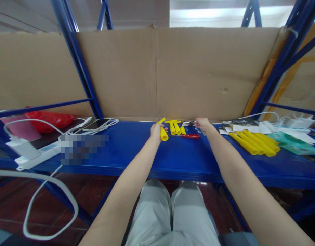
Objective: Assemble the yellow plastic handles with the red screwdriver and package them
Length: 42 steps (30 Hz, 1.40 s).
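My left hand [156,132] is closed around a yellow tube piece [163,134], its round open end tilted toward me; a thin yellow strip sticks up above the fingers. Just right of it, more yellow tube pieces [175,127] lie together on the blue shelf. A screwdriver with a red handle [191,136] rests in front of them. My right hand [202,123] is at the back of the shelf, fingers pinched together beside several slim pale and dark pieces [189,123]. What those fingers hold, if anything, is too small to tell.
At right lie several long yellow tubes [252,143], a green plastic package [294,143] and a dark box [244,123]. To the left are a power strip [41,154], white cables, a phone [96,124] and a red bag [51,121]. Cardboard [198,75] walls the back.
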Motion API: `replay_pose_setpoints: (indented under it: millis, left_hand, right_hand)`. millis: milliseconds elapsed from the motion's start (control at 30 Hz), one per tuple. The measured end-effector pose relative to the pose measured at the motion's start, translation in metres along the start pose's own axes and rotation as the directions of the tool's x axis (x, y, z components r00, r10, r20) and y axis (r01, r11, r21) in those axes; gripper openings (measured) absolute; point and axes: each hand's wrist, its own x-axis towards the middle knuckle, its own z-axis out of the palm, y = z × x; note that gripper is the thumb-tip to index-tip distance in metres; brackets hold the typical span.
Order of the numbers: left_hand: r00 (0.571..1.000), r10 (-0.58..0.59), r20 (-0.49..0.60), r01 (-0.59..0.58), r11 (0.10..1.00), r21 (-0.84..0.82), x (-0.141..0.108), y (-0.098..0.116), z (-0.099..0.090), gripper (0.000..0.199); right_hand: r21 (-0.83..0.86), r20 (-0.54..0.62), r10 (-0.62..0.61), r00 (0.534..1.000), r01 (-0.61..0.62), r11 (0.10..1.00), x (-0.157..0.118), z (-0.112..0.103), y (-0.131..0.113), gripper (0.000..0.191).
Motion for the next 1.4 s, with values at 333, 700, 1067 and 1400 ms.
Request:
replay_pose_setpoints:
  millis: [333, 700, 1067, 1400]
  left_hand:
    - [0.999, -0.011, 0.033, 0.011, 1.000, 0.002, -0.004, 0.001, 0.002, 0.022]
    - [0.998, -0.027, 0.064, 0.025, 0.999, 0.044, -0.003, 0.001, 0.002, 0.039]
    - [0.985, -0.096, 0.145, 0.080, 0.990, 0.114, -0.010, 0.005, 0.003, 0.025]
    - [0.968, -0.126, 0.216, 0.052, 0.946, 0.321, -0.014, 0.010, 0.002, 0.013]
  right_hand:
    - [-0.051, 0.019, 0.106, 0.994, -0.105, 0.993, 0.000, 0.004, 0.001, 0.022]
    - [-0.036, 0.044, 0.133, 0.990, -0.131, 0.991, -0.009, 0.012, -0.001, 0.014]
    - [-0.390, 0.120, 0.041, 0.992, 0.009, 0.921, -0.023, -0.010, -0.015, 0.019]
    - [-0.585, 0.599, -0.564, 0.569, 0.791, 0.177, -0.057, -0.036, -0.001, 0.028]
